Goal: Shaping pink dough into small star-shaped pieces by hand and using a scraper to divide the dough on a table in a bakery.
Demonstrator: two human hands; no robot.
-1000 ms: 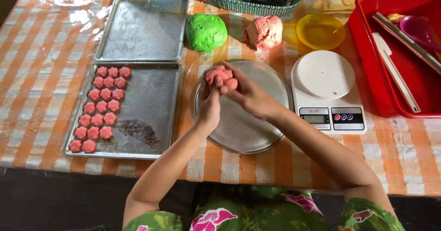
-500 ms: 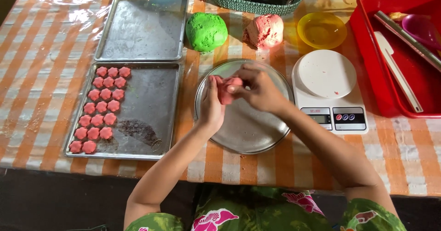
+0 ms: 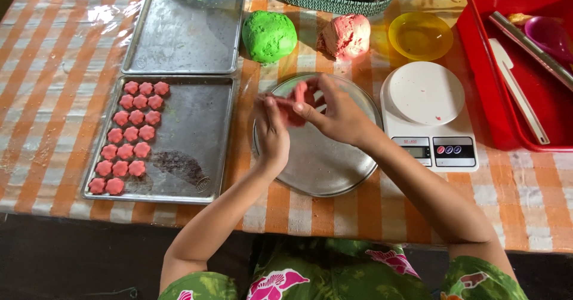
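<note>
While over round plate, hands press pink dough.

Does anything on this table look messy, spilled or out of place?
Nothing much stands out. The lower baking tray has a dark smudge beside its neat rows of pink flower shapes, and the white kitchen scale carries a tiny pink speck. Both hands work pink dough over the round metal plate.
</note>
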